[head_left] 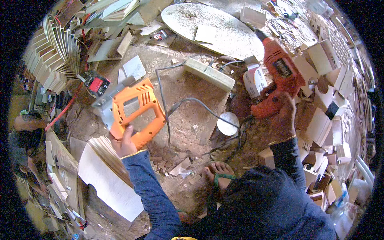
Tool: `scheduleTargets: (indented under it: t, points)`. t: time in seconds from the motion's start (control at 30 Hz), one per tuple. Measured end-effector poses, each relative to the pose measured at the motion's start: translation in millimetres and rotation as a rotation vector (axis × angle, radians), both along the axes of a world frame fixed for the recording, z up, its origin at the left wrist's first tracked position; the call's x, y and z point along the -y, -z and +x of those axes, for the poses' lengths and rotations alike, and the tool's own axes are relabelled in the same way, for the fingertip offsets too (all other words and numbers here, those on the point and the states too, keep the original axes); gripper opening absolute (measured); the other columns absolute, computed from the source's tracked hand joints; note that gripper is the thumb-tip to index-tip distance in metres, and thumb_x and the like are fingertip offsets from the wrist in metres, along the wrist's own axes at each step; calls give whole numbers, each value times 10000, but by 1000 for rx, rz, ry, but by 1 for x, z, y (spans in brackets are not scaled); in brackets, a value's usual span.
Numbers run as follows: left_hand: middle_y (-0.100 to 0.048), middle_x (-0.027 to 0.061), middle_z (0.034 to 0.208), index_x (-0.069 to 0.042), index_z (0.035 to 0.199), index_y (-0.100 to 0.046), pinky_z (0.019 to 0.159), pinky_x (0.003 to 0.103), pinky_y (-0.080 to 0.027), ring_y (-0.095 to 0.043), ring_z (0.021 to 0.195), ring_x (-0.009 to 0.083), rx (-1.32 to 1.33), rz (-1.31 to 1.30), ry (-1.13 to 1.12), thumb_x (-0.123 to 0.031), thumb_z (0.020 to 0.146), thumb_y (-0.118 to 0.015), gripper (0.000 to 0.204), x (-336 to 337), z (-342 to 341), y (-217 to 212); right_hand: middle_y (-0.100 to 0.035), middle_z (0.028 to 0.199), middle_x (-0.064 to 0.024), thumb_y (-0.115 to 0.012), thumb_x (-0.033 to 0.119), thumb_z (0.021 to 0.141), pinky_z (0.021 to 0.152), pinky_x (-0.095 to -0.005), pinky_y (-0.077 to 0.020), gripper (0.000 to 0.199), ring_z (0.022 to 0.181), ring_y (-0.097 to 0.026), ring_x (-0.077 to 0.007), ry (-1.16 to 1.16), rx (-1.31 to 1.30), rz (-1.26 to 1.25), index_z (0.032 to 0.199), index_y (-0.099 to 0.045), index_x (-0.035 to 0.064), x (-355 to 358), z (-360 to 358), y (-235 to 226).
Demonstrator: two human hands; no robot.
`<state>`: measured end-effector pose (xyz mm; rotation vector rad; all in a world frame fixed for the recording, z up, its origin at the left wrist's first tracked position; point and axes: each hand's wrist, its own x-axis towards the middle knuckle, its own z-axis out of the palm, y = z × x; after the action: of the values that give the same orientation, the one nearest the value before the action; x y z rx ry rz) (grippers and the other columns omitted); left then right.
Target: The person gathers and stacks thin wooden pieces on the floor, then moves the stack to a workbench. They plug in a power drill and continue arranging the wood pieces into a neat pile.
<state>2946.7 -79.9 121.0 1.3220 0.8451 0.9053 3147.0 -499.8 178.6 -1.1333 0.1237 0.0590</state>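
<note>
My left hand (125,145) is closed round the rear of an orange jigsaw (151,114), whose grey metal base plate faces up and left. A dark cord leads from the saw toward the right. My right hand (283,112) grips the handle of a red drill (286,72), its dark chuck tilted up and left. Left of the drill is a white cylindrical container (256,82), and below it lies a white round disc (228,123) among black cables. A long beige power strip (210,75) rests on the board between both tools.
Curved thin wooden pieces are stacked (110,172) below my left hand. A large oval white board (232,30) lies at the far side. Cardboard boxes (320,120) crowd the right. Another person (28,140) is at the far left. A red hose (66,110) runs along the left.
</note>
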Motion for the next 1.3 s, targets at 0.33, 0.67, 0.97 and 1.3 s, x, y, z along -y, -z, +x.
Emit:
scheduleTargets:
  t: [0.33,0.67,0.97,1.3]
  points:
    - [-606,184,1330,28,1390,-497,964,407,-542,-638,1111,262,-11,839,-144,-51,716,-884,780,-55,2,-93,-672,920,-75,-696,101,799,779,-375,-573,304,839,-665,-224,272,541,-188,1087,-620,41,46,3,-73]
    - [-648,176,1259,23,1300,-573,943,383,-550,-663,1047,259,217,616,-300,-94,676,-898,714,-27,68,-176,-695,967,-94,-743,58,759,791,-370,-578,412,862,-692,-228,544,848,-572,1148,-616,14,103,7,-175]
    - [-696,149,1139,72,1200,-594,893,351,-539,-675,961,227,250,455,-93,-61,652,-894,639,-12,115,-103,-702,1014,-107,-779,55,753,793,-363,-580,472,870,-696,-222,506,834,-719,1190,-608,-2,156,4,-194]
    - [-688,79,939,-22,971,-699,813,324,-547,-675,823,218,-172,-91,93,-278,852,-689,282,-133,171,49,-698,1051,-102,-768,141,809,876,-343,-557,527,946,-675,-203,97,527,-753,1275,-569,-4,131,-5,-131]
